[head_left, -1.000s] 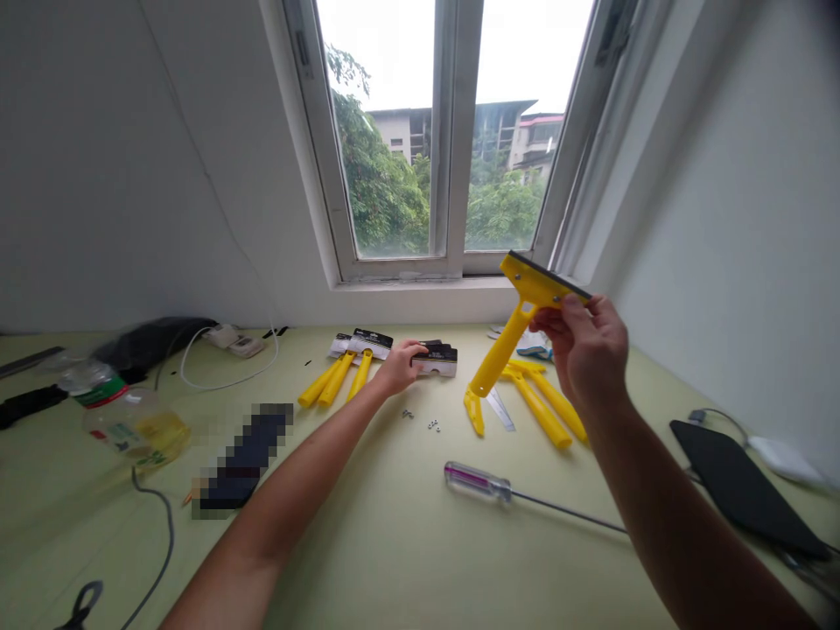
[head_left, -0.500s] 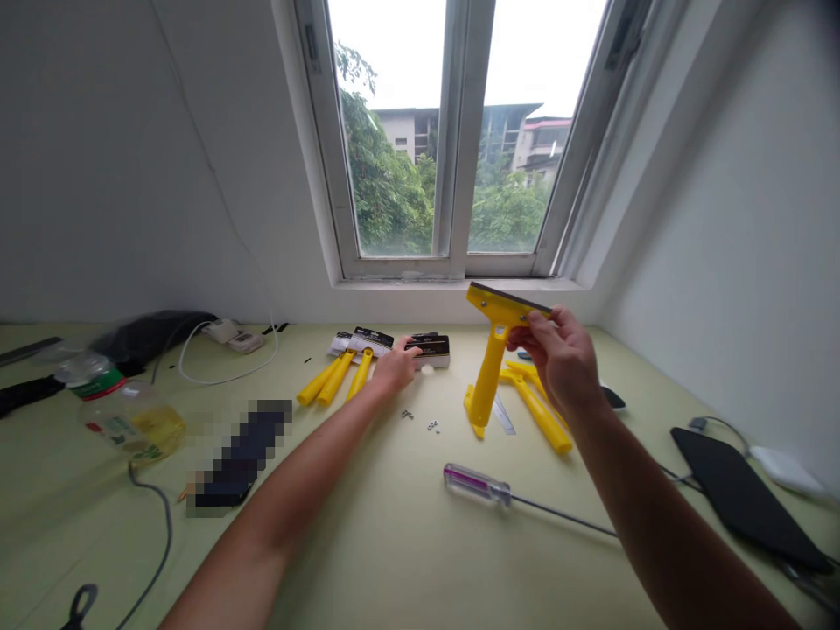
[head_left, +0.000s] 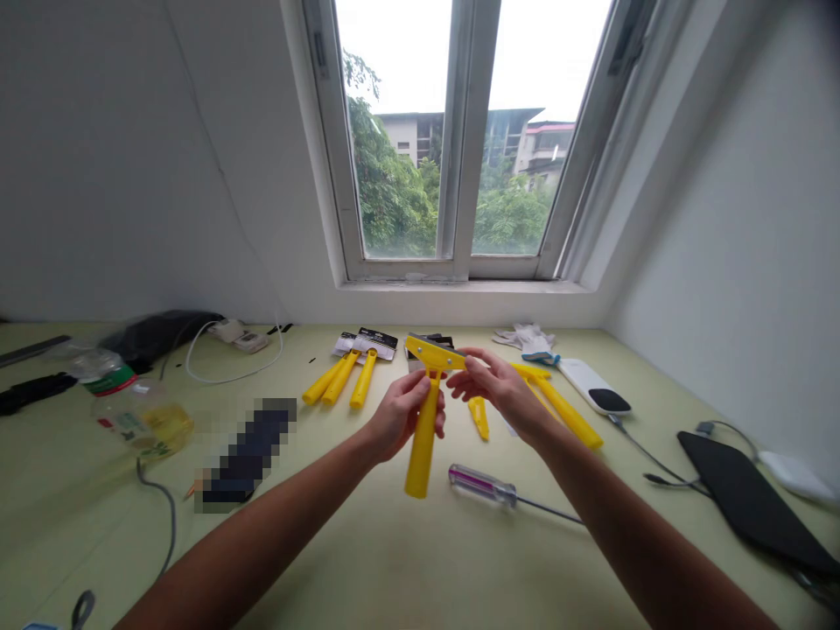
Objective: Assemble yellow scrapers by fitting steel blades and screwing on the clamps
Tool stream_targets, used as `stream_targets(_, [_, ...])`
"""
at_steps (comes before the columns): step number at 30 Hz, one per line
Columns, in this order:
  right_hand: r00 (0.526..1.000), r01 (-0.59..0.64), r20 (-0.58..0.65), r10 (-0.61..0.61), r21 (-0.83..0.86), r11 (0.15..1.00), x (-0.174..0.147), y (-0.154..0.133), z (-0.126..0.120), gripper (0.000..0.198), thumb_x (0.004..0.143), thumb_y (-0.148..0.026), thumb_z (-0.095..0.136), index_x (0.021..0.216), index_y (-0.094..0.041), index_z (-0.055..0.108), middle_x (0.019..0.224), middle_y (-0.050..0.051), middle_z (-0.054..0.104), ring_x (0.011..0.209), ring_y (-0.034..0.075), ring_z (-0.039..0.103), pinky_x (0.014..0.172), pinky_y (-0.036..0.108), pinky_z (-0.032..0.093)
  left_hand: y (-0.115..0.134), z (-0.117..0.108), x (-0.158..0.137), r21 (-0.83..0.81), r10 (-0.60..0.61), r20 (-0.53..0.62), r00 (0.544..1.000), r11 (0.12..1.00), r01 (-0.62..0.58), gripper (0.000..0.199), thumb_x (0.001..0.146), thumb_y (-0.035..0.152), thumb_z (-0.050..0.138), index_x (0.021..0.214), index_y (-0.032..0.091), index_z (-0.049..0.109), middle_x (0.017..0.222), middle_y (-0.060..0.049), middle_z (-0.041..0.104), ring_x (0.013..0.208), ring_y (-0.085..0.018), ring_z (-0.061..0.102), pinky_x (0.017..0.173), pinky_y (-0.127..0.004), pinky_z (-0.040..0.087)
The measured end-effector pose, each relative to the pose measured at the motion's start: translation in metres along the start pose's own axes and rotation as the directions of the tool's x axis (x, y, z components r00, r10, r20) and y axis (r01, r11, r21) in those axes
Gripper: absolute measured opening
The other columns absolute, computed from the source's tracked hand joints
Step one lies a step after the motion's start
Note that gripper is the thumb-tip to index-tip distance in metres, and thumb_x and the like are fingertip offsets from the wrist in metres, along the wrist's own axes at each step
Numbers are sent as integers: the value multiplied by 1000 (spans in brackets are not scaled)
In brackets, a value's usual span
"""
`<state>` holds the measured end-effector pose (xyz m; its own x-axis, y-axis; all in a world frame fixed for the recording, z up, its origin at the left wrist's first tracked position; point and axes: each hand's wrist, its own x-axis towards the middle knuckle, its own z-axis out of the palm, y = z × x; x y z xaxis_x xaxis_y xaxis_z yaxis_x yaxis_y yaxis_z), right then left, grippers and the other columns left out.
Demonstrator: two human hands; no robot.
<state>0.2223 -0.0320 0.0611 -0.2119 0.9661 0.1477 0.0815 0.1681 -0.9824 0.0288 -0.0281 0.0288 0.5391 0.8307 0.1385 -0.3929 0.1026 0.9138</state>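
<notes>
A yellow scraper [head_left: 423, 446] is held up over the table, its wide head with a dark blade edge at the top and its handle pointing down. My left hand [head_left: 397, 416] is closed around the upper handle, just below the head. The thumb and fingers of my right hand [head_left: 504, 391] grip the head's right end. Below lies a screwdriver [head_left: 482, 486] with a clear and purple handle. Beside my right hand a small yellow piece [head_left: 479, 418] and more yellow scrapers [head_left: 570, 413] rest on the table. Behind the scraper head, a black box [head_left: 449, 343] is mostly covered.
Several yellow handles [head_left: 339, 378] with black-and-white packaging [head_left: 377, 342] lie at the back left. A bottle [head_left: 141, 416] and a pixelated dark object [head_left: 246, 455] are on the left. White gloves [head_left: 528, 339], a white device [head_left: 586, 382], cables and a black phone-like slab [head_left: 754, 499] occupy the right.
My left hand has left the black box and taken hold of the scraper's handle. My right hand has brought the scraper left and lower, still gripping its head.
</notes>
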Motion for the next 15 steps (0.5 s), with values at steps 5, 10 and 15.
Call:
stream_targets(5, [949,34,221,224,-780,625,-49,17,-9,53,80,-54,60,120,-19,60,107,13,67,95,27,62,82,40,47,-4,-33,-15,119,-3,-126,992,993,18,31,83,40,65,98,19,48,90,0,50,54,-7,53,45,-21,43])
stream_targets(10, [896,201,314,314,-917,345,-76,28,7,15,84,-28,54,93,-18,62,95,11,66,86,27,62,72,38,46,-4,-43,-36,644,14,-106,994,763,58,32,81,39,66,101,20,51,101,-3,55,64,-11,58,54,-25,48])
stream_targets(15, [943,168,295,156,-823,543,-66,-25,-21,24,97,-37,37,104,-23,55,101,8,62,88,21,59,78,34,46,-13,-38,-55,990,36,105,994,96,-108,20,84,23,60,104,22,59,97,-5,62,85,-19,59,75,-31,48])
